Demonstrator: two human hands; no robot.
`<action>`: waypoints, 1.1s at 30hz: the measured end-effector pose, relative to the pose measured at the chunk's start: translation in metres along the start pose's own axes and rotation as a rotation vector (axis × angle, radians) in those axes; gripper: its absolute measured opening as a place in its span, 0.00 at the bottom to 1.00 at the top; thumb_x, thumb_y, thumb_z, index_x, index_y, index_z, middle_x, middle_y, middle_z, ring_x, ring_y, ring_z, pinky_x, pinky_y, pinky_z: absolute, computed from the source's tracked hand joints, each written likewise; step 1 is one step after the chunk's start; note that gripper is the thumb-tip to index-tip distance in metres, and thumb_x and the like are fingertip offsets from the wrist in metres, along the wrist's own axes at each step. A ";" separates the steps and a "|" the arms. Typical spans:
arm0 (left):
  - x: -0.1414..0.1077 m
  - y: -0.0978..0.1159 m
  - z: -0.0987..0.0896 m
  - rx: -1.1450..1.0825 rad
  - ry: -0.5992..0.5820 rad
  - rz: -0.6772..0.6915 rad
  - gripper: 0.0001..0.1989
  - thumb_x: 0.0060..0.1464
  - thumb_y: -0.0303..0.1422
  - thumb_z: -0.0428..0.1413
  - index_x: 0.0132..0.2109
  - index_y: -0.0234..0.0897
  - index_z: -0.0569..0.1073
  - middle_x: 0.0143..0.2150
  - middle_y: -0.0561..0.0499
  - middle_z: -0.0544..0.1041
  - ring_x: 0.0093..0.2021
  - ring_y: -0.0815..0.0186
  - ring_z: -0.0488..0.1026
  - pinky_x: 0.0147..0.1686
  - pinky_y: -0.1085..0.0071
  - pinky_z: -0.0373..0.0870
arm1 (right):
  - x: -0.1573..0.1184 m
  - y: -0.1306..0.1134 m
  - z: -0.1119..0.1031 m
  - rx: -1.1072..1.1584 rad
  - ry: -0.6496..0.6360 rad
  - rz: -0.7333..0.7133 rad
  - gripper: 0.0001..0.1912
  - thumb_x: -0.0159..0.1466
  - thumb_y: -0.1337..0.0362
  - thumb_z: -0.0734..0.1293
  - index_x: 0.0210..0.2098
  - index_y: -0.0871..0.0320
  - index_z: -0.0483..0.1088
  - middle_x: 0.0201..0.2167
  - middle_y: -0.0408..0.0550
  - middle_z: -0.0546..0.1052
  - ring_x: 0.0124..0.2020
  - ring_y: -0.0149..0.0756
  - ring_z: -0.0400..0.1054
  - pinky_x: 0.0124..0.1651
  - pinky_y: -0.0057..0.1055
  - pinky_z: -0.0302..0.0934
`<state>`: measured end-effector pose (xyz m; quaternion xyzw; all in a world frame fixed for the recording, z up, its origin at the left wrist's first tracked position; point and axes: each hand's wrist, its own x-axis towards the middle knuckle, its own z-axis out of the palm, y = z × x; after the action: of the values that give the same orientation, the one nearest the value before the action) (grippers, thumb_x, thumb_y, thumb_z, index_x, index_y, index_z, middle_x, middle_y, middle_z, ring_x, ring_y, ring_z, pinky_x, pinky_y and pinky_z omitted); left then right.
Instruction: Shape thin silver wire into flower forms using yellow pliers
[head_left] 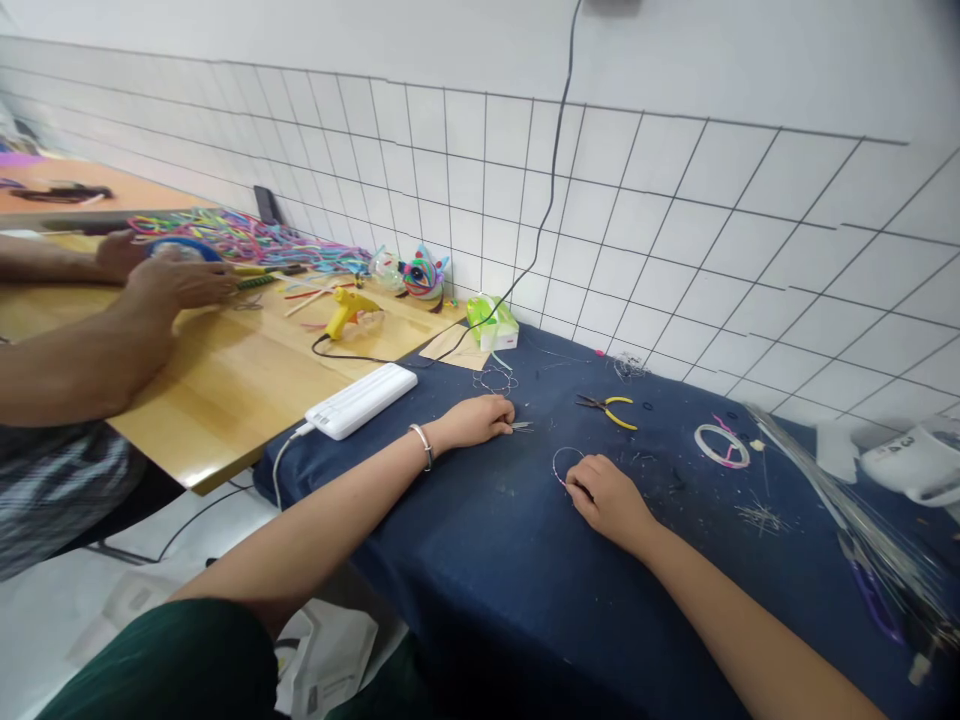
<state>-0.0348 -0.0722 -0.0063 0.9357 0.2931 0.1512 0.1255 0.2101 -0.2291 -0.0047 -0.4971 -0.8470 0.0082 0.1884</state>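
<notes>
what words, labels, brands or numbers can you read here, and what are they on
"3", then a character that could be 4 or A: white object at far right
Too small to read: marks on the white block and green-and-white box
No brand names legible

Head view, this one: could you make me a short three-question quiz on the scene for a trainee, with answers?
1. True or false: the yellow-handled pliers lie on the blue cloth, held by neither of the person's hands.

2. Which of these do the fingers of the person's right hand hold?
A) the yellow glue gun
B) a thin loop
C) the green-and-white box

3. What does the person wear round the left wrist?

Key: 1. True. 2. B. 3. A bracelet.
</notes>
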 end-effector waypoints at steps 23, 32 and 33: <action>0.000 0.003 0.014 0.079 0.103 -0.050 0.09 0.55 0.37 0.47 0.37 0.38 0.69 0.35 0.49 0.71 0.38 0.64 0.68 0.38 0.72 0.62 | -0.003 -0.005 0.000 -0.071 0.048 -0.032 0.07 0.62 0.68 0.57 0.31 0.56 0.65 0.30 0.47 0.68 0.34 0.35 0.60 0.39 0.33 0.55; 0.001 0.003 0.017 -0.078 0.135 -0.066 0.09 0.53 0.37 0.49 0.33 0.39 0.70 0.33 0.50 0.72 0.36 0.65 0.68 0.38 0.72 0.62 | -0.007 -0.005 0.002 -0.103 0.071 -0.014 0.07 0.62 0.67 0.57 0.31 0.57 0.66 0.31 0.48 0.68 0.34 0.35 0.60 0.40 0.33 0.54; 0.002 0.003 0.017 -0.113 0.141 -0.074 0.09 0.52 0.38 0.49 0.33 0.39 0.71 0.33 0.51 0.72 0.36 0.65 0.68 0.37 0.72 0.62 | -0.007 -0.005 0.002 -0.110 0.066 -0.013 0.07 0.62 0.67 0.57 0.32 0.57 0.66 0.31 0.48 0.68 0.34 0.35 0.60 0.40 0.33 0.54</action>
<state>-0.0261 -0.0759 -0.0208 0.9028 0.3264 0.2281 0.1627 0.2083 -0.2375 -0.0074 -0.5010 -0.8428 -0.0560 0.1888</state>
